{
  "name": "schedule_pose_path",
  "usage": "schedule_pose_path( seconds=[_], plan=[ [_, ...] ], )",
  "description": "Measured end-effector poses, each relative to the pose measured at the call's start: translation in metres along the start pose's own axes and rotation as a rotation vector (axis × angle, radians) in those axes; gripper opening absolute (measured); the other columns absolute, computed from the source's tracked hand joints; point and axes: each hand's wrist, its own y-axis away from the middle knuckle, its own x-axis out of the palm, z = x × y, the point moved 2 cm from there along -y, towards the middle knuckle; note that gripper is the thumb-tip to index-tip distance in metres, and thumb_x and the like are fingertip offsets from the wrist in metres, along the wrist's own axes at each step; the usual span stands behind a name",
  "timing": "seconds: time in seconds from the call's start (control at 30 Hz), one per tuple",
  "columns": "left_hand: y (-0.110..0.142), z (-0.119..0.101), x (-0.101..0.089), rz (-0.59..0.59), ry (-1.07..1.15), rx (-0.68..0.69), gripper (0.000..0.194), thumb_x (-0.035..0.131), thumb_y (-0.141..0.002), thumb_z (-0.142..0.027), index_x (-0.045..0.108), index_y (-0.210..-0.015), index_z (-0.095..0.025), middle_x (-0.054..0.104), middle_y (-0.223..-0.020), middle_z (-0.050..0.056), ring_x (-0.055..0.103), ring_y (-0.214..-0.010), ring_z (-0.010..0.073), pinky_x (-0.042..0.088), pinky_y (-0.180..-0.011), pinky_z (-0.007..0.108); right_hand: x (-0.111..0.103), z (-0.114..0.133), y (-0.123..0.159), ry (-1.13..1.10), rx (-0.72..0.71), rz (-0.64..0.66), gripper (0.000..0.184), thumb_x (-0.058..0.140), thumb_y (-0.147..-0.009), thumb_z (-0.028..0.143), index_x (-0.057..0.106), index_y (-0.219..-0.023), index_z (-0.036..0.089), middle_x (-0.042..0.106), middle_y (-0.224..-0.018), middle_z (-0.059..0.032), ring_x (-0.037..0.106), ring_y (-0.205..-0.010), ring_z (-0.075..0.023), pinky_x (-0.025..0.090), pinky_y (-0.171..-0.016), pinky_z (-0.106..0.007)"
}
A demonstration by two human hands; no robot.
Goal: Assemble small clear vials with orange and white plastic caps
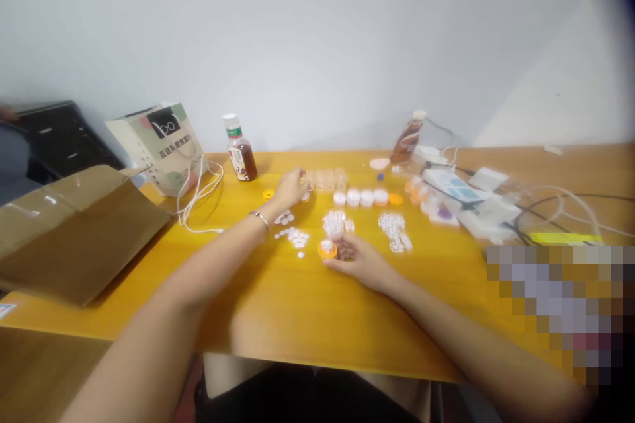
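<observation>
My right hand rests low over the middle of the table, thumb and fingers around the edge of a small round orange cap with something white in it. Reaching farther off, my left hand has its fingers bent together at the left end of a row of small clear cups. Whatever those fingers hold is blurred and hidden. Small white discs lie scattered below that hand. Two piles of flat white pieces with dark marks, a middle pile and a right pile, lie beyond my right hand.
White round lids line up behind the piles; an orange lid lies left. Two drink bottles, one left and one right, stand behind. Paper bags and a white cable occupy the left, power strips the right.
</observation>
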Motion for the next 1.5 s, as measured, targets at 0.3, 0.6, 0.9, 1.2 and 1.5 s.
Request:
schedule_pose_path(
  seconds=[0.3,0.6,0.9,1.2,1.5],
  plan=[
    [-0.011,-0.009,0.022,-0.042,-0.073,-0.08,0.024,0.052,-0.079,-0.017,0.051,-0.102,-0.012,0.06,-0.106,0.016,0.054,-0.103,0.0261,0.037,-0.088,0.039,-0.001,0.004,0.0,-0.142,0.085,0.051,0.04,0.073,-0.06,0.035,0.058,-0.092,0.017,0.065,-0.085,-0.0028,0.062,-0.075,-0.0138,0.049,-0.081,-0.035],
    [0.072,-0.037,-0.042,-0.035,0.377,0.172,0.032,0.055,-0.081,-0.029,0.05,-0.11,-0.018,0.06,-0.103,0.007,0.058,-0.088,0.0153,0.045,-0.079,0.029,-0.002,0.006,0.001,-0.286,0.122,0.001,0.045,0.071,-0.063,0.035,0.059,-0.103,0.018,0.067,-0.097,-0.0048,0.062,-0.092,-0.0185,0.043,-0.092,-0.039],
    [0.125,-0.038,-0.038,0.118,0.577,0.222,0.036,0.055,-0.082,-0.027,0.051,-0.118,-0.023,0.056,-0.106,0.008,0.055,-0.094,0.0162,0.048,-0.083,0.033,-0.003,0.012,0.001,-0.221,0.057,0.017,0.041,0.069,-0.066,0.036,0.062,-0.103,0.019,0.067,-0.103,-0.0052,0.06,-0.098,-0.0216,0.041,-0.094,-0.041],
    [0.132,-0.039,-0.029,0.167,0.567,0.204,0.027,0.056,-0.081,-0.03,0.059,-0.106,-0.019,0.055,-0.099,0.008,0.057,-0.086,0.0147,0.052,-0.076,0.031,-0.002,0.014,0.003,-0.001,-0.049,0.02,0.033,0.063,-0.072,0.038,0.063,-0.099,0.02,0.067,-0.089,-0.002,0.061,-0.082,-0.0191,0.048,-0.079,-0.036],
    [0.136,-0.041,-0.036,0.218,0.565,0.231,0.022,0.053,-0.082,-0.021,0.057,-0.104,-0.018,0.056,-0.098,0.007,0.056,-0.086,0.0135,0.051,-0.076,0.028,0.0,0.016,0.007,0.058,-0.066,0.082,0.03,0.058,-0.075,0.037,0.062,-0.1,0.02,0.065,-0.089,-0.0021,0.059,-0.084,-0.0203,0.047,-0.078,-0.036]
  ],
)
